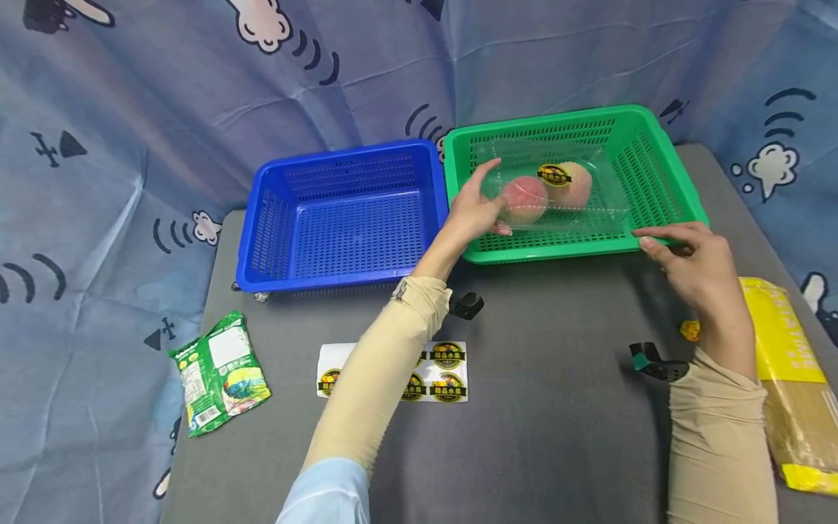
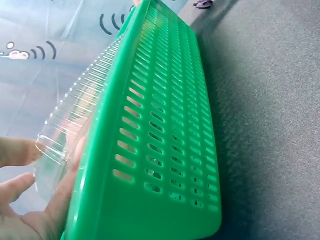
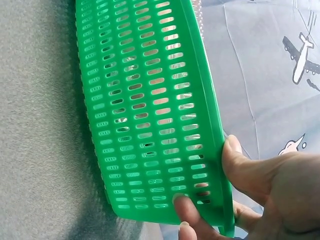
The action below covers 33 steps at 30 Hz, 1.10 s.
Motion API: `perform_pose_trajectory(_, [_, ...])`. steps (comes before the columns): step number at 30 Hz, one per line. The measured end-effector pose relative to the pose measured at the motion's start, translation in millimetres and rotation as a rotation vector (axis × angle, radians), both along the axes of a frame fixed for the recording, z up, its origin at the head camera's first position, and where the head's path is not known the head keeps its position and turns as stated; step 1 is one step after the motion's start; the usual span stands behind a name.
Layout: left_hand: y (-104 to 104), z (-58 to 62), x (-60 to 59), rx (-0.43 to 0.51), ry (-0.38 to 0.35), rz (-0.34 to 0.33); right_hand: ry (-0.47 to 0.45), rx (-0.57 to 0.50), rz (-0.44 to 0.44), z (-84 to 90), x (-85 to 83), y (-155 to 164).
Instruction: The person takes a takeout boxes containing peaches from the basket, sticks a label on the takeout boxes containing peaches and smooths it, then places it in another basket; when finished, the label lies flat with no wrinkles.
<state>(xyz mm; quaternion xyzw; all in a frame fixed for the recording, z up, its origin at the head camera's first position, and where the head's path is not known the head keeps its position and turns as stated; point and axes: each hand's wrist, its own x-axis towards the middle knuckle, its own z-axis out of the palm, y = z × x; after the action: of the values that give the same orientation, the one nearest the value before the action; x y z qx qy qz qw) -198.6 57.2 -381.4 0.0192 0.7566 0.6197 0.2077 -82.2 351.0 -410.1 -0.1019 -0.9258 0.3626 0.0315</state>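
A clear plastic box [image 1: 605, 193] with two peaches [image 1: 526, 198] inside and a black-and-gold round sticker [image 1: 553, 175] on its lid sits within the green basket [image 1: 556, 256]. My left hand [image 1: 476, 207] grips the box by its left end, thumb and fingers spread around it. In the left wrist view, part of the box [image 2: 75, 115] rises above the basket rim. At the basket's front right corner, my right hand [image 1: 697, 262] pinches the rim, with fingers on both sides of the wall in the right wrist view.
Left of the green basket stands a blue basket [image 1: 340, 282]. A sticker sheet [image 1: 448, 371] lies partly under my left forearm. A green packet [image 1: 222, 375] is at the left, and a yellow-and-brown package [image 1: 788, 386] lies beside my right arm near the table [image 1: 556, 437] edge.
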Motion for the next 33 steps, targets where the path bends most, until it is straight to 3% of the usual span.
perform_pose_trajectory(4, [7.5,-0.3,-1.1,-0.058,-0.006,0.005,-0.006,0.004,-0.008,0.6,-0.4,0.1])
perform_pose_trajectory(10, [18.4,-1.7,1.0,-0.47,0.07,-0.115,-0.031,-0.012,-0.013,-0.4,-0.5,0.2])
perform_pose_trajectory(13, [22.2,-1.8,4.4,-0.603,0.098,-0.162,-0.039,-0.018,-0.015,-1.4,0.2,0.9])
perform_pose_trajectory(24, [17.7,-3.2,11.8,-0.739,0.329,-0.137,-0.031,-0.042,-0.025,0.9,0.2,-1.2])
perform_pose_trajectory(30, [7.8,4.0,14.0,-0.817,0.512,-0.05,-0.014,-0.027,-0.039,-0.1,-0.7,-3.2])
perform_pose_trajectory(33, [-3.1,6.7,17.5,-0.776,0.597,-0.003,-0.03,-0.008,-0.054,1.7,-0.4,-4.2])
